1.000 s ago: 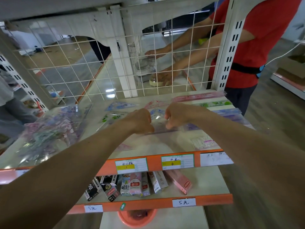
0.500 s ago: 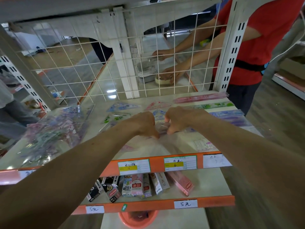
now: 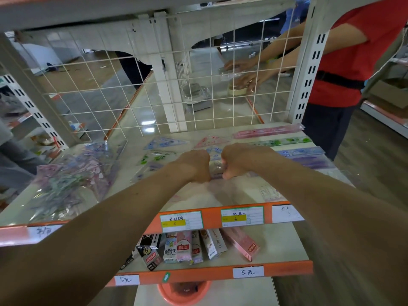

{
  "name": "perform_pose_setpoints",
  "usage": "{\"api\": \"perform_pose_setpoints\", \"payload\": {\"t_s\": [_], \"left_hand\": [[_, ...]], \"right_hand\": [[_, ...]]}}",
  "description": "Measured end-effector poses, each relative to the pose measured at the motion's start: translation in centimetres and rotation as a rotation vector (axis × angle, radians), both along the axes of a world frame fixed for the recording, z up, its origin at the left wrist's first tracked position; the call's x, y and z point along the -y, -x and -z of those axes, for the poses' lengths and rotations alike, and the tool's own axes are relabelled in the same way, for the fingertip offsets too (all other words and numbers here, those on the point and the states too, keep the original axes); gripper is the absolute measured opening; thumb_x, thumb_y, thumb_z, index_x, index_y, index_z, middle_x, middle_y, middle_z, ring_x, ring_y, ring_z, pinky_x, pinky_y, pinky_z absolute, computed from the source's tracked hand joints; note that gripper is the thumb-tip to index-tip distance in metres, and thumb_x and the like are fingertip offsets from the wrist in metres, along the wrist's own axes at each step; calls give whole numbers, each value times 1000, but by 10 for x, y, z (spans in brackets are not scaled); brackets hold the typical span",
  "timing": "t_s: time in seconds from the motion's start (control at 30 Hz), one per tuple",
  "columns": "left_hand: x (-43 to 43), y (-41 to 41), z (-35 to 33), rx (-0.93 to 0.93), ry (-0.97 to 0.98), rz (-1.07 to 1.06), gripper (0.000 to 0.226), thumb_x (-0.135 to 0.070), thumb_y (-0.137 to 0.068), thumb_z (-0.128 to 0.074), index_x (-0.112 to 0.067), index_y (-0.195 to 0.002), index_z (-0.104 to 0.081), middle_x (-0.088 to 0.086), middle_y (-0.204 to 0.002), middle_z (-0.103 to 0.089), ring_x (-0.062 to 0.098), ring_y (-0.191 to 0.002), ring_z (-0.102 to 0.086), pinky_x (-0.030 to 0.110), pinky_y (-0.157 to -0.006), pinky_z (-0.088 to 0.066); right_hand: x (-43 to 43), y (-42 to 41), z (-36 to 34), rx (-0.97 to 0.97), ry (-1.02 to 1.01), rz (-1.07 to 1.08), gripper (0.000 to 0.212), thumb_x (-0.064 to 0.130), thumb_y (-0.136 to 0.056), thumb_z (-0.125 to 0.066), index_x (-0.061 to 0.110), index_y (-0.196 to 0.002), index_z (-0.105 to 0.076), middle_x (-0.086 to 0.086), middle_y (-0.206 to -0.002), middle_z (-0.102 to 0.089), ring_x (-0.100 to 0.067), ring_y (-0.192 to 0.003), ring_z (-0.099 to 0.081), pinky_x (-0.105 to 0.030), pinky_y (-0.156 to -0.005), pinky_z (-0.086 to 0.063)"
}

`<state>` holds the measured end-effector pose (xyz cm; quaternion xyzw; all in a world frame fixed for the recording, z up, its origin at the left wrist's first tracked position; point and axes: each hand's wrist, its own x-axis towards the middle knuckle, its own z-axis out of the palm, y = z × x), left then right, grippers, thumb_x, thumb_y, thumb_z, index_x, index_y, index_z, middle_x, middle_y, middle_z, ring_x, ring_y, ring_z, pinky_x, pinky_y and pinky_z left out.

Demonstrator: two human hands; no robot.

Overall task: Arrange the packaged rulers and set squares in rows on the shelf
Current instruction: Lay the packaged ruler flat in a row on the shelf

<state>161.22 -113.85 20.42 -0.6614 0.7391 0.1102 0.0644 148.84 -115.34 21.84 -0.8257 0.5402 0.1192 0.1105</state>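
Since everything here is thin plastic sealed in glossy film, handling is likely a matter of slip rather than weight. The cream metal shelf (image 3: 212, 217) with its orange price rail fills the middle of the frame. At centre left on it lies a big clear bag (image 3: 72, 173) heaped with mixed pastel rulers and set squares, which would probably slither apart if grabbed from the top. Right of centre, long packaged pieces lie in rows, one in front of the other: a pink ruler (image 3: 268, 130), a green ruler (image 3: 284, 141), a blue ruler (image 3: 302, 150) and a purple ruler (image 3: 309, 161). Left of them a blue set square (image 3: 164, 142), a pink set square (image 3: 209, 141) and a green set square (image 3: 157, 156) lie flat and apart. At centre frame the left hand (image 3: 194, 165) and right hand (image 3: 240, 160) sit close together, fingers curled, both pinching a crinkled clear cellophane packet (image 3: 217, 167) just above the shelf; its contents cannot be made out. It should be feather-light and stiff inside a slippery sleeve, so holding the rigid edge, not the loose film, seems safest.
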Motion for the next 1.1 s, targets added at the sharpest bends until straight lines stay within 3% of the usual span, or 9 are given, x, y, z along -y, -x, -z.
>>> {"api": "perform_pose_setpoints", "payload": {"t_s": [0.07,0.17,0.3,0.47,0.57,0.7,1.1], "left_hand": [[-1,0,-2,-2,-1,0,29,-30,-89,-63,-6,-105,-60,14,-112,-60,28,-103,-58,31,-76,-43],[-2,-11,-10,-3,34,-8,42,-27,-87,-63,-10,-124,-55,10,-124,-55,26,-113,-54,34,-92,-45],[-4,-45,-28,-23,106,-85,36,-24,-87,-59,-10,-121,-58,9,-128,-56,27,-117,-53,35,-97,-44],[-20,-102,-53,-2,146,-188,39,-29,-92,-56,-12,-126,-56,7,-135,-49,26,-123,-49,32,-98,-39],[-36,-143,-64,15,154,-253,40,-28,-92,-55,-12,-129,-56,6,-137,-49,24,-123,-49,29,-100,-39],[-60,-197,-74,57,173,-324,37,-24,-94,-54,-5,-125,-59,14,-134,-51,26,-122,-48,27,-98,-39],[-91,-309,-51,44,91,-509,38,-22,-93,-55,-4,-126,-59,12,-128,-58,25,-116,-54,31,-98,-42]], "right_hand": [[0,-3,0,-36,10,-10,31,29,-83,-64,12,-109,-58,-1,-78,-55,-20,-80,-56,-32,-72,-48],[0,-7,-10,-13,19,-18,45,35,-86,-64,11,-122,-54,-4,-100,-59,-22,-93,-57,-32,-81,-47],[2,-25,-26,71,97,-66,45,35,-89,-61,13,-127,-55,-7,-127,-57,-27,-115,-54,-34,-97,-44],[2,-77,-38,110,143,-173,36,33,-89,-57,14,-119,-61,-8,-120,-60,-29,-110,-56,-40,-96,-47],[-4,-112,-43,110,121,-262,36,31,-94,-51,14,-127,-56,-8,-128,-56,-28,-116,-54,-37,-100,-44],[-9,-161,-43,156,123,-331,35,29,-93,-51,7,-117,-62,-12,-121,-61,-28,-110,-57,-36,-95,-47],[-14,-265,-13,154,85,-442,36,32,-92,-54,10,-119,-60,-11,-121,-59,-29,-110,-56,-34,-93,-47]]}}
